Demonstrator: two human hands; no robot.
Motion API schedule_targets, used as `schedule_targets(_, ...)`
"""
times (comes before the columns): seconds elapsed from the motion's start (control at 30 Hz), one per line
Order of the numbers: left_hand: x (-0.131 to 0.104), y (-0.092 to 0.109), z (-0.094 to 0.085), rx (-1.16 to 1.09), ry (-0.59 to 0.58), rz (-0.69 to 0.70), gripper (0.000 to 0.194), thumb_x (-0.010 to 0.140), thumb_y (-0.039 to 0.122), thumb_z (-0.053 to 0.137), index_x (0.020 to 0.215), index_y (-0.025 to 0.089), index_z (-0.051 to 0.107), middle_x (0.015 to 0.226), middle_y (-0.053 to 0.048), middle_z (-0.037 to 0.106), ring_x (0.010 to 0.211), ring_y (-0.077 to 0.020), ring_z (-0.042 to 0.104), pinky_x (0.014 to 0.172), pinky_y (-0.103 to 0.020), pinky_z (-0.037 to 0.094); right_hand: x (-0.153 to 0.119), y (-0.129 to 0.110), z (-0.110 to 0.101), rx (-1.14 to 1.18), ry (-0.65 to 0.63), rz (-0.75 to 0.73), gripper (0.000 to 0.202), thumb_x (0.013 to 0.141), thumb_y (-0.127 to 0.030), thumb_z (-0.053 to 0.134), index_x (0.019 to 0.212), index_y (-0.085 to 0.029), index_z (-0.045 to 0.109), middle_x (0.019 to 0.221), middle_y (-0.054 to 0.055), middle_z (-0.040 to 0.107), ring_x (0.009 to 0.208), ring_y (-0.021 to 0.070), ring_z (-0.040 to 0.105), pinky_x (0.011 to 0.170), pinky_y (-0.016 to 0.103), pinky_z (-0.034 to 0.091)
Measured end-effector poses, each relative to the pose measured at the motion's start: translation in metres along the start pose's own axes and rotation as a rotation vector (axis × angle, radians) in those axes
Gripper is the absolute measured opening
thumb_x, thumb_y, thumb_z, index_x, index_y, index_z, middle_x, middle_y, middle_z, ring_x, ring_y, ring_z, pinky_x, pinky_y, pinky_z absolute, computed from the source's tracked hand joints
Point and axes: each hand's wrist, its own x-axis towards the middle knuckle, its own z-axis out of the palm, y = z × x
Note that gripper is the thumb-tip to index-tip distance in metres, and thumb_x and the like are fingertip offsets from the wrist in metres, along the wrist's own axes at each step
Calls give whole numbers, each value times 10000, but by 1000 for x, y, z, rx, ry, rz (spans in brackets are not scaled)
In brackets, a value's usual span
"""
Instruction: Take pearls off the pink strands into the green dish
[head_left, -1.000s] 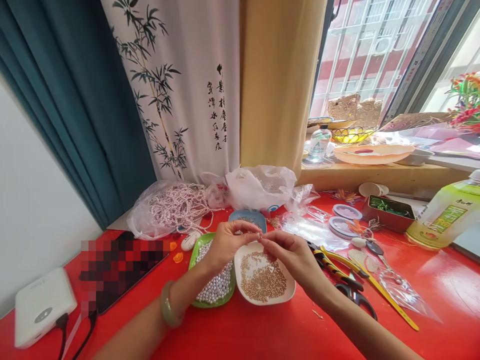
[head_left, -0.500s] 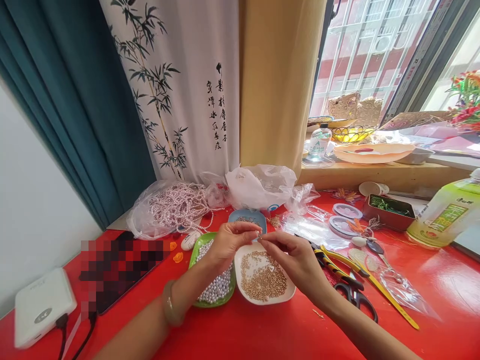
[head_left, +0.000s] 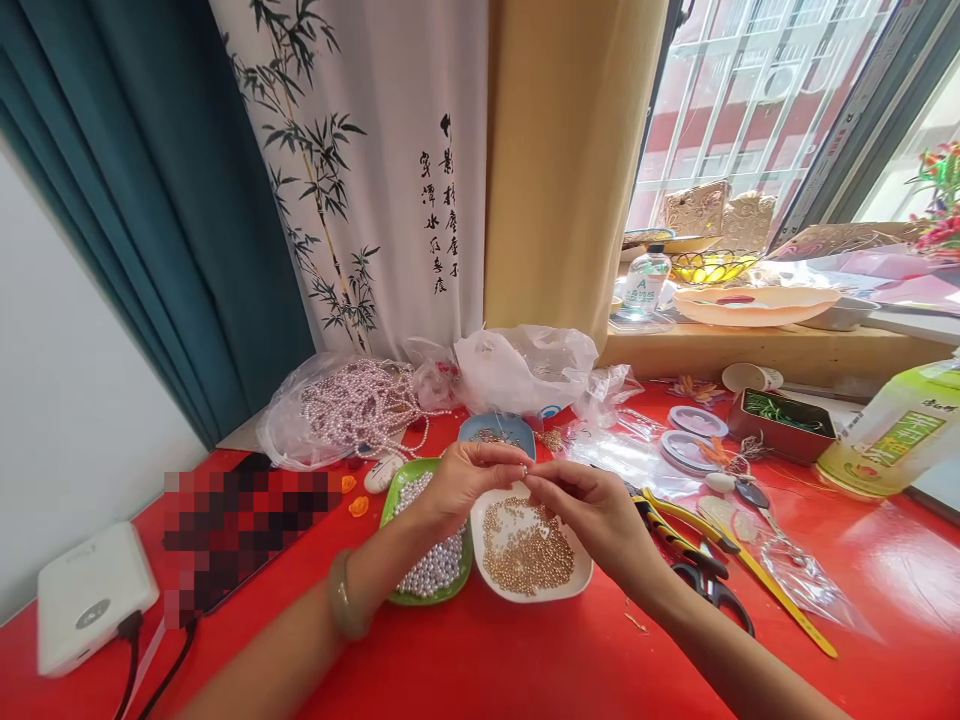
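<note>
My left hand (head_left: 474,482) and my right hand (head_left: 589,500) meet fingertip to fingertip above the dishes. Both are closed in a pinch. Between the fingertips is a tiny pale bead (head_left: 525,470); its threading, if any, is too small to make out. Under my left hand and forearm lies a green dish (head_left: 466,580) of silvery pearl beads (head_left: 431,567), partly covered. Just below the fingertips stands a white dish (head_left: 587,585) with small gold beads (head_left: 529,555). Behind the hands is a blue dish (head_left: 495,424) holding small pieces.
Pliers (head_left: 679,525), scissors (head_left: 712,590) and a yellow strip (head_left: 787,600) lie to the right. Further back are bagged pink bead strings (head_left: 352,405), a white plastic bag (head_left: 525,365), spools (head_left: 688,452) and a drink bottle (head_left: 885,440). A white power bank (head_left: 97,600) with cables is at left.
The view has shifted slightly, moving the scene a little to the right. Both hands stay pinched together over the dishes, their fingertips slightly closer.
</note>
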Motion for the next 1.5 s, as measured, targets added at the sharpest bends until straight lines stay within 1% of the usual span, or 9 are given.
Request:
schedule_targets(0.13, -2, 1, 0, -19, -47, -10, 154, 549, 234, 737, 667, 145, 695, 770, -44, 651, 689, -111, 551, 666, -245, 409, 2, -1, -2, -68, -33, 66, 235, 730, -381, 533, 676, -162, 602, 601, 12, 592, 464, 83, 479, 451, 206, 381)
schedule_targets(0.3, 0, -2, -4, -37, -36, -83, 190, 551, 237, 741, 706, 139, 691, 737, -47, 656, 627, -80, 542, 610, -210, 408, 5, -7, -16, -367, 95, -17, 276, 695, -437, 571, 630, -168, 578, 607, 16, 574, 559, 115, 483, 502, 227, 369)
schedule_targets(0.4, 1, -4, -6, -35, -85, -147, 207, 557, 254, 740, 724, 143, 689, 698, -45, 657, 618, -79, 546, 591, -202, 404, 5, -15, -23, -262, 39, -45, 310, 764, -452, 477, 785, -175, 616, 691, 22, 578, 599, 113, 475, 525, 228, 367)
schedule_targets(0.5, 0, -7, -5, 9, -168, -223, 220, 560, 267, 739, 738, 147, 691, 690, -46, 657, 630, -87, 556, 579, -200, 397, 4, -21, -24, -81, -57, 74, 328, 757, -430, 494, 919, -174, 619, 645, 3, 540, 553, 96, 438, 483, 213, 333)
schedule_targets(0.67, -3, -8, -3, 40, -248, -297, 261, 573, 274, 730, 792, 137, 687, 726, -58, 653, 626, -83, 539, 553, -190, 381, 5, -15, -22, 107, -51, 141, 259, 717, -393, 565, 752, -146, 638, 540, -33, 462, 495, 60, 363, 470, 199, 290)
schedule_targets(1.03, -5, -7, -2, 68, -296, -254, 221, 618, 334, 686, 735, 146, 670, 744, -59, 636, 646, -103, 548, 570, -210, 416, 4, -14, -17, 145, -4, 131, 216, 704, -349, 599, 711, -136, 635, 547, -38, 470, 495, 50, 358, 455, 195, 274)
schedule_targets(1.17, -3, -8, -5, 121, -303, -273, 229, 609, 336, 685, 746, 153, 680, 785, -66, 639, 655, -105, 548, 570, -210, 418, 8, -7, -21, 285, 55, 179, 207, 685, -346, 627, 746, -149, 641, 504, -47, 475, 446, 39, 366, 423, 183, 283)
schedule_targets(1.27, 1, -13, -11, 232, -296, -263, 238, 609, 351, 672, 744, 155, 686, 793, -71, 649, 675, -114, 549, 565, -210, 408, 14, -3, -32, 422, 158, 161, 188, 658, -328, 657, 758, -170, 643, 708, -4, 611, 471, 28, 438, 425, 165, 335)
schedule_targets(1.5, 13, -30, -23, 585, -212, -71, 248, 608, 324, 647, 727, 112, 695, 699, -69, 661, 627, -128, 552, 605, -236, 407, 23, -6, -60, 495, 402, 66, 169, 653, -295, 667, 772, -180, 634, 759, 21, 656, 607, 58, 585, 488, 126, 437)
